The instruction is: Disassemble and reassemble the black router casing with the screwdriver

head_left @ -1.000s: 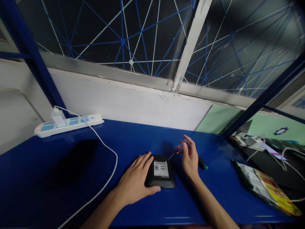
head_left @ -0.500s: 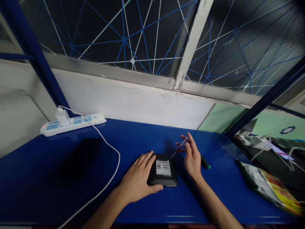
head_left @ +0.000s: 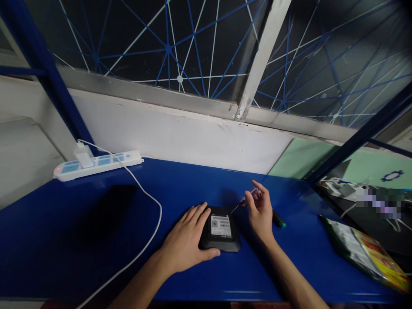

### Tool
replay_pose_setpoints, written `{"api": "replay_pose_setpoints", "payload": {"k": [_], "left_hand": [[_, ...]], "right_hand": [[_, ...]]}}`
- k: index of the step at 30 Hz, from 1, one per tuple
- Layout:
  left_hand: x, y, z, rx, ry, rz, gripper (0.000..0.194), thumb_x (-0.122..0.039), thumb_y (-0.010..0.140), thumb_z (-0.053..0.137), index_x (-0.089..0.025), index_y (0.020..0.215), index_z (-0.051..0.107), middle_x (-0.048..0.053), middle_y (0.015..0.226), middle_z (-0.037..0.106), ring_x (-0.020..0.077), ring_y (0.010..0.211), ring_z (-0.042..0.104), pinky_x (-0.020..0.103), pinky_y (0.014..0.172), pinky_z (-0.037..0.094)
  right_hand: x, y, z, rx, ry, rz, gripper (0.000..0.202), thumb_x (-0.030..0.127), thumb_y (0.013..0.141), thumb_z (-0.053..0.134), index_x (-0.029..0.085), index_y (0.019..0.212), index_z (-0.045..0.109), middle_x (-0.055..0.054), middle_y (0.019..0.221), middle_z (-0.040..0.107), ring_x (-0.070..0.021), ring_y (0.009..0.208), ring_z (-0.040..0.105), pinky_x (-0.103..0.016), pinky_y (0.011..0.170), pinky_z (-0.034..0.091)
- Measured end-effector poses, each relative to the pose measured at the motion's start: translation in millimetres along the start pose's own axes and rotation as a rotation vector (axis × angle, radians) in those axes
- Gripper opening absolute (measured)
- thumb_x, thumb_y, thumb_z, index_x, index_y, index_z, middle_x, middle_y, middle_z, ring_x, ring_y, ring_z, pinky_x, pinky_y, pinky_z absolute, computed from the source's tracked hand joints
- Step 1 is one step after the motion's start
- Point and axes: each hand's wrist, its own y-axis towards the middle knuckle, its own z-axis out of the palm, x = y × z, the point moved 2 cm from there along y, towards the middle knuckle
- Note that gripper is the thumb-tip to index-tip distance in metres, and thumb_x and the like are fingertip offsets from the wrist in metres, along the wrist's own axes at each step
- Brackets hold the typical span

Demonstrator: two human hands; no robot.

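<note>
A black device [head_left: 225,244] with a white label [head_left: 220,225] on its upper face lies on the blue table [head_left: 193,283]. My left hand [head_left: 189,240] rests across its left side, fingers spread and thumb along the near edge. My right hand [head_left: 260,210] is closed on a thin screwdriver [head_left: 245,201] with a purplish, see-through handle. The screwdriver slants down to the left, its tip at the device's far right corner. Just right of my right hand lies a green and black object [head_left: 278,219].
A white power strip [head_left: 96,165] with a plugged-in charger [head_left: 84,155] lies at the back left. Its white cable [head_left: 157,223] curves across the table. On the right are a colourful packet [head_left: 367,253] and some cables. A wall and window stand behind.
The fingers of my right hand have shifted around the screwdriver handle, which now tilts lower and is more covered. My left hand and the device stay in place.
</note>
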Motion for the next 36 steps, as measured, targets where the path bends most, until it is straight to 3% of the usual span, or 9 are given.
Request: {"api": "replay_pose_setpoints", "payload": {"k": [3, 7, 10, 13, 16, 20, 27, 30, 36], "left_hand": [[1, -1, 1.6, -0.011, 0.008, 0.001, 0.100, -0.067, 0.077, 0.068, -0.020, 0.157, 0.029, 0.014, 0.164, 0.026, 0.0414, 0.148, 0.030, 0.060, 0.116, 0.036], [3, -1, 4.1, -0.048, 0.006, 0.024, 0.101, -0.067, 0.077, 0.068, -0.021, 0.157, 0.028, 0.015, 0.164, 0.027, 0.0415, 0.148, 0.031, 0.061, 0.115, 0.037], [4, -1, 5.2, -0.045, 0.009, 0.035, 0.101, -0.068, 0.078, 0.068, -0.020, 0.156, 0.028, 0.015, 0.164, 0.027, 0.0409, 0.148, 0.031, 0.060, 0.116, 0.036], [6, -2, 6.7, -0.049, 0.019, 0.040, 0.103, -0.072, 0.077, 0.066, -0.020, 0.157, 0.028, 0.015, 0.164, 0.027, 0.0411, 0.148, 0.031, 0.059, 0.116, 0.036], [8, -3, 8.5, -0.072, 0.021, 0.057, 0.105, -0.073, 0.076, 0.066, -0.021, 0.158, 0.026, 0.015, 0.165, 0.026, 0.0413, 0.148, 0.031, 0.059, 0.116, 0.035], [8, -4, 8.0, -0.080, 0.012, 0.058, 0.104, -0.073, 0.077, 0.067, -0.023, 0.158, 0.025, 0.013, 0.165, 0.026, 0.0410, 0.148, 0.030, 0.059, 0.116, 0.035], [4, -2, 3.4, -0.046, 0.018, 0.016, 0.103, -0.070, 0.075, 0.071, -0.021, 0.155, 0.031, 0.014, 0.164, 0.027, 0.0393, 0.149, 0.031, 0.057, 0.117, 0.035], [4, 0, 4.3, -0.066, 0.033, 0.019, 0.103, -0.071, 0.074, 0.071, -0.020, 0.155, 0.032, 0.014, 0.164, 0.029, 0.0390, 0.148, 0.031, 0.058, 0.117, 0.035], [8, 2, 6.5, -0.127, 0.055, -0.028, 0.092, -0.071, 0.079, 0.066, -0.019, 0.151, 0.039, 0.015, 0.162, 0.033, 0.0400, 0.146, 0.034, 0.059, 0.115, 0.037]], "right_hand": [[0, 0, -1, -0.002, 0.000, 0.009, 0.041, 0.041, 0.092, 0.063, 0.027, 0.130, 0.056, 0.002, 0.085, 0.059, -0.0131, 0.067, 0.064, -0.029, 0.064, 0.057], [-3, 0, -2, 0.020, 0.027, 0.028, 0.043, 0.043, 0.098, 0.051, 0.029, 0.138, 0.051, -0.008, 0.122, 0.064, -0.0183, 0.085, 0.071, -0.034, 0.068, 0.059], [-6, 1, -2, 0.024, 0.033, 0.044, 0.048, 0.042, 0.098, 0.049, 0.030, 0.145, 0.045, -0.011, 0.132, 0.062, -0.0201, 0.090, 0.073, -0.036, 0.071, 0.059], [-8, 2, -2, 0.009, 0.021, 0.046, 0.051, 0.041, 0.096, 0.054, 0.028, 0.145, 0.046, -0.010, 0.126, 0.066, -0.0186, 0.085, 0.073, -0.036, 0.072, 0.059], [-5, 3, -2, -0.012, -0.007, 0.015, 0.053, 0.040, 0.091, 0.063, 0.026, 0.140, 0.051, -0.005, 0.105, 0.068, -0.0156, 0.076, 0.069, -0.033, 0.070, 0.059], [-1, 2, -2, -0.014, -0.014, 0.009, 0.051, 0.040, 0.088, 0.069, 0.026, 0.134, 0.055, 0.002, 0.082, 0.060, -0.0132, 0.067, 0.063, -0.029, 0.065, 0.057], [-3, 1, 0, -0.022, 0.028, 0.041, 0.057, 0.044, 0.092, 0.061, 0.026, 0.144, 0.045, -0.004, 0.105, 0.063, -0.0140, 0.070, 0.066, -0.031, 0.065, 0.059], [0, -1, -1, -0.090, 0.038, 0.004, 0.063, 0.041, 0.091, 0.065, 0.029, 0.147, 0.038, -0.001, 0.100, 0.060, -0.0117, 0.064, 0.063, -0.029, 0.061, 0.058], [0, -9, 3, -0.013, -0.062, -0.021, 0.048, 0.040, 0.091, 0.063, 0.025, 0.135, 0.052, -0.002, 0.097, 0.060, -0.0121, 0.064, 0.061, -0.027, 0.055, 0.057]]}}
